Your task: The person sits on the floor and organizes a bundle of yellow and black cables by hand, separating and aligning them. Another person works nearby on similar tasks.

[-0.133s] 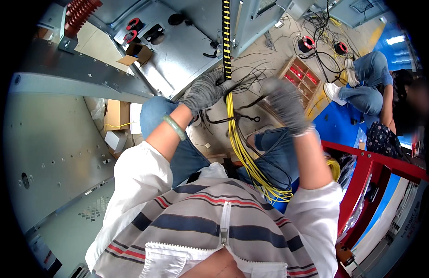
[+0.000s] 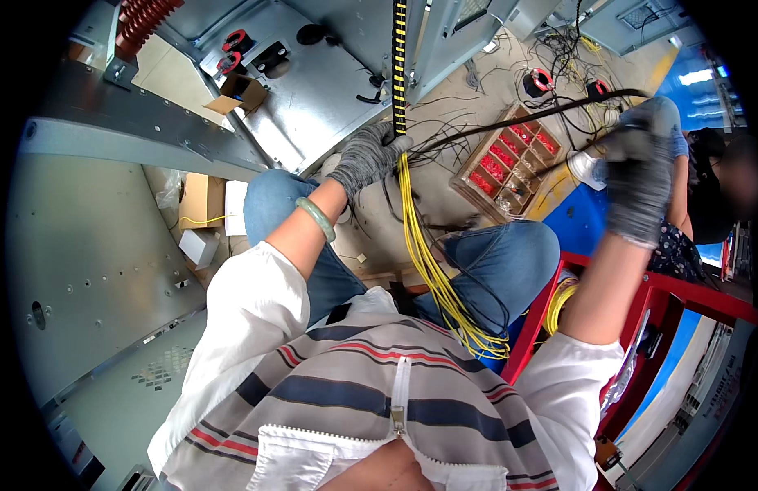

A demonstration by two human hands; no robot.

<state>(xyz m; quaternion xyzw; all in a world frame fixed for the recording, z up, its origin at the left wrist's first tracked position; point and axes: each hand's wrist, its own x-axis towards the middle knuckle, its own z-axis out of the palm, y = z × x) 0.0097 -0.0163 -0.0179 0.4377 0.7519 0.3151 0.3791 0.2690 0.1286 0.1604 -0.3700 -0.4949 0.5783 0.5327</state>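
A cable bundle [image 2: 400, 74], wrapped black with yellow marks, hangs down from the top middle. My left hand [image 2: 367, 164], in a grey glove, is closed round its lower end. Below that grip, loose yellow wires [image 2: 417, 245] fan down between my knees. My right hand [image 2: 641, 180], also gloved and slightly blurred, is raised far to the right. Its fingers are closed on black wires [image 2: 526, 121], which stretch from the bundle beside my left hand. Thin black wire ends stick out around the left grip.
A wooden compartment box [image 2: 477, 195] of small red parts stands on the floor beyond my right knee. Nearer, a red metal frame [image 2: 690, 295] is at the right. Grey cabinet panels [image 2: 101, 270] rise at the left. A seated person [image 2: 710, 184] is at far right.
My right hand has swung outward to the right, drawing the black wires out long. The left hand stays at the bundle. My right knee has shifted slightly right.
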